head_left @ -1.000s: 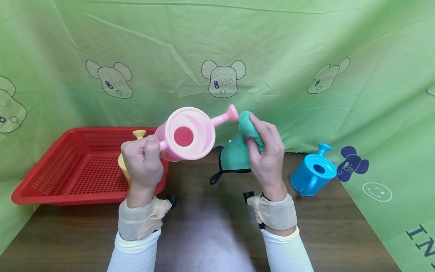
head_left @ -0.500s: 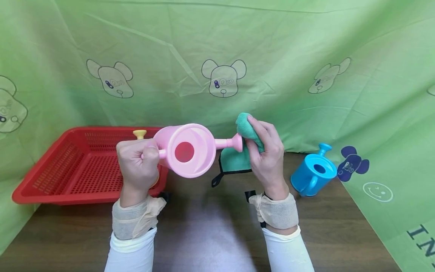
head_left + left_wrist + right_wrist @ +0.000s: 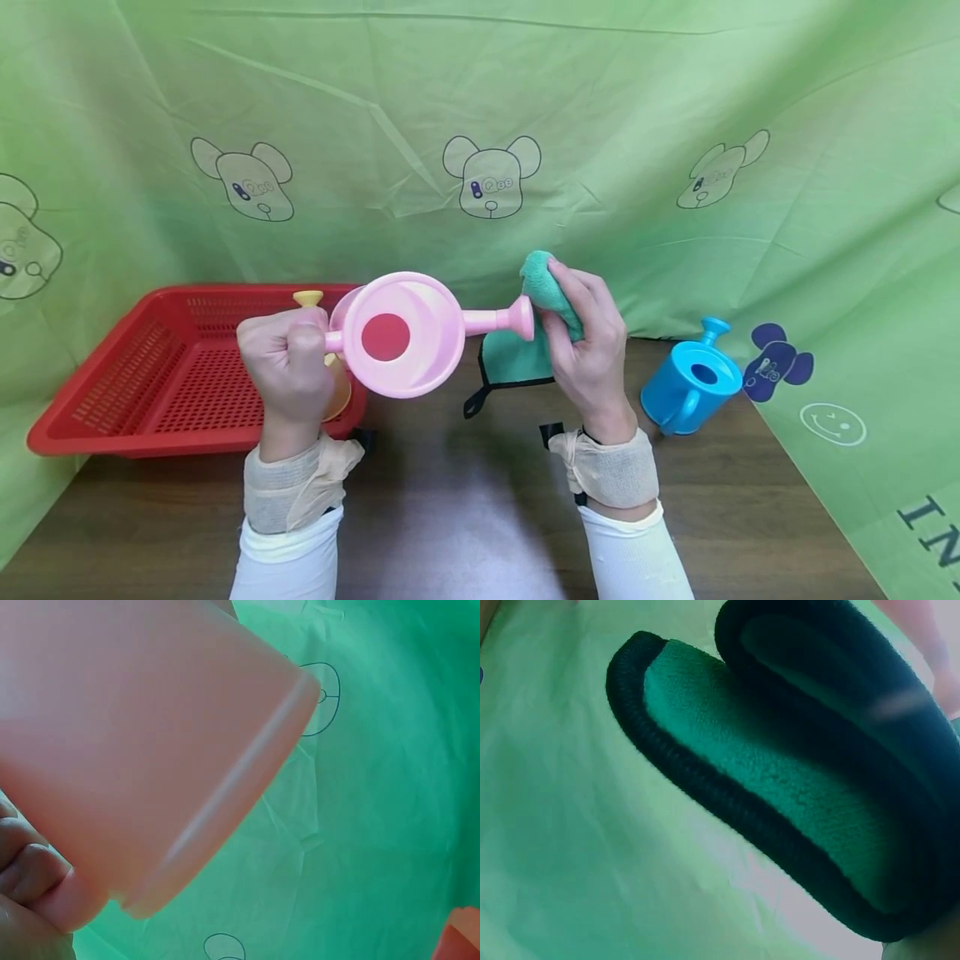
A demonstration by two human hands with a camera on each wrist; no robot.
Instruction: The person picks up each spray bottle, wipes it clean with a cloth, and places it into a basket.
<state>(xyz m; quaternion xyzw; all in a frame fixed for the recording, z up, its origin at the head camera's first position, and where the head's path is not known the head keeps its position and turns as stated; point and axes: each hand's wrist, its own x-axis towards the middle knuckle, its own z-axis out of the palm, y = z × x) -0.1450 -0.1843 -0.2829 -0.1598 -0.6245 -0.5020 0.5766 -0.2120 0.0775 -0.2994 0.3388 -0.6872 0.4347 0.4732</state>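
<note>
My left hand (image 3: 288, 375) grips the handle of a pink watering can (image 3: 438, 354) held up above the table. Its round opening faces the head camera and its spout points right. In the left wrist view the pink watering can (image 3: 150, 735) fills the upper left, with curled fingers (image 3: 30, 874) at its handle. My right hand (image 3: 592, 358) pinches a bunched green cloth (image 3: 546, 283) with a black edge, right beside the spout's rose; contact is unclear. The lower part of the cloth hangs down behind the spout. Close up, the folded green cloth (image 3: 727, 735) hides the right fingers.
A red plastic basket (image 3: 67, 437) stands at the left, with a yellow watering can (image 3: 308, 297) in it, partly hidden by my left hand. A blue watering can (image 3: 678, 392) stands on the wooden table (image 3: 465, 517) at the right. A green printed curtain (image 3: 360, 192) hangs behind.
The pink watering can has come down and a little left with my left hand, its spout dropping from the cloth's top to its side. My right hand has barely moved and keeps hold of the cloth.
</note>
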